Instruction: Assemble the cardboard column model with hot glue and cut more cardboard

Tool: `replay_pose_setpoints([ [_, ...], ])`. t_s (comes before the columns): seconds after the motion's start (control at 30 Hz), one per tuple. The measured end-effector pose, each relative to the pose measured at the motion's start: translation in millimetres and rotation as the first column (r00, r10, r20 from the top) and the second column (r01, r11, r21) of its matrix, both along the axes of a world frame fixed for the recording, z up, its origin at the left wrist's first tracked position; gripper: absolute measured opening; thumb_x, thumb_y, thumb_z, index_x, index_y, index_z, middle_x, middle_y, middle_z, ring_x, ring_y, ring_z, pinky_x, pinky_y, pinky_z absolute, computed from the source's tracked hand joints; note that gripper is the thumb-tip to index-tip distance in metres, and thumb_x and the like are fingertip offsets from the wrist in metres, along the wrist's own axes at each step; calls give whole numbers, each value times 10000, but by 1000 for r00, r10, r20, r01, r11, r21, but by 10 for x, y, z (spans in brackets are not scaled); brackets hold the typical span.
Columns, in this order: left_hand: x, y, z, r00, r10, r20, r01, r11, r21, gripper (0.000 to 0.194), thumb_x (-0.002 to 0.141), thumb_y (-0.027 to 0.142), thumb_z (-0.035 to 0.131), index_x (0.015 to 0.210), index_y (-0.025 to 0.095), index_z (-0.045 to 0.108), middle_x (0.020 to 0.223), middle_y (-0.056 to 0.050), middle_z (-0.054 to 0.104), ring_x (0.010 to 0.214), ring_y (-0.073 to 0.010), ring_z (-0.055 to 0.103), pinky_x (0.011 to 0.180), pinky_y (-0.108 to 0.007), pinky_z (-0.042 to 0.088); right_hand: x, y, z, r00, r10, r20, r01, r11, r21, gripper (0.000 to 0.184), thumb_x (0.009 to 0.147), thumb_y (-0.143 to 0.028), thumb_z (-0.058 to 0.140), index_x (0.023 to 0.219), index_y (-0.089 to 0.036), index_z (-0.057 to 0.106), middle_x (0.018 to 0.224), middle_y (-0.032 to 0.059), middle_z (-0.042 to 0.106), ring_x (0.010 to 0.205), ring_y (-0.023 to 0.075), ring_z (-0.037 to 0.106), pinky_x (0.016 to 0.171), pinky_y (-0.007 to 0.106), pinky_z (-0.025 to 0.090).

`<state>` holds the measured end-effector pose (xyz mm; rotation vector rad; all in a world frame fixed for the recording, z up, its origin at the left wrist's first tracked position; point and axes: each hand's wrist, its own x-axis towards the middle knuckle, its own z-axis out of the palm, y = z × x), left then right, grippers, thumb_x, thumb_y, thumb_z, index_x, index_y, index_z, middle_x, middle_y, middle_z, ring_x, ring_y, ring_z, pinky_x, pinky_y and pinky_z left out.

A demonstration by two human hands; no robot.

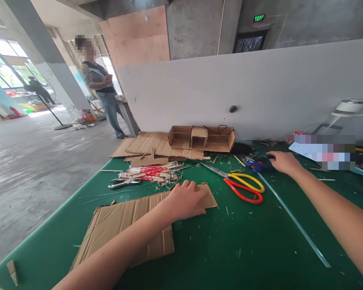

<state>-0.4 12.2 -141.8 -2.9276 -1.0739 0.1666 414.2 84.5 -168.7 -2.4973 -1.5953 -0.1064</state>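
Observation:
My left hand (187,200) lies over a small piece of cardboard (211,195), fingers curled at its far edge and thumb at the near one. Under my left forearm is a larger cardboard sheet (121,225). My right hand (283,162) reaches over the table's far right part, fingers stretched out beside a blue glue gun (255,166). A long clear glue stick (293,217) runs from the gun towards me. Between my hands lie scissors (245,186) with one yellow and one red handle, blades partly apart.
An open cardboard box (181,137) with black cord stands by the white partition (254,88), near stacked cardboard (151,143). Pliers (124,183) lie by red-and-white wrapped sticks (151,172). A white lamp (349,106) is at right. A person (103,84) stands beyond the table.

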Motion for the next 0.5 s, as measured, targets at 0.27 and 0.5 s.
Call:
replay_pose_setpoints([
  [0.27, -4, 8, -52, 1000, -5, 3, 5, 1000, 21, 557, 838, 553, 553, 1322, 291, 466, 1140, -138, 580, 1073, -347, 560, 795, -490, 535, -252, -137, 231, 991, 53, -125, -14, 957, 291, 156, 876, -148, 537, 1004, -105, 615, 1089, 208, 628, 1063, 275, 545, 909, 411, 352],
  [0.5, 48, -9, 7, 953, -13, 302, 7, 1000, 24, 866, 767, 642, 588, 1456, 225, 269, 1494, -175, 324, 1359, -364, 362, 1077, -552, 373, -988, -536, 675, 867, 141, -479, 280, 656, 700, 277, 917, -196, 324, 1151, -110, 443, 1119, 228, 547, 1065, 273, 518, 887, 430, 379],
])
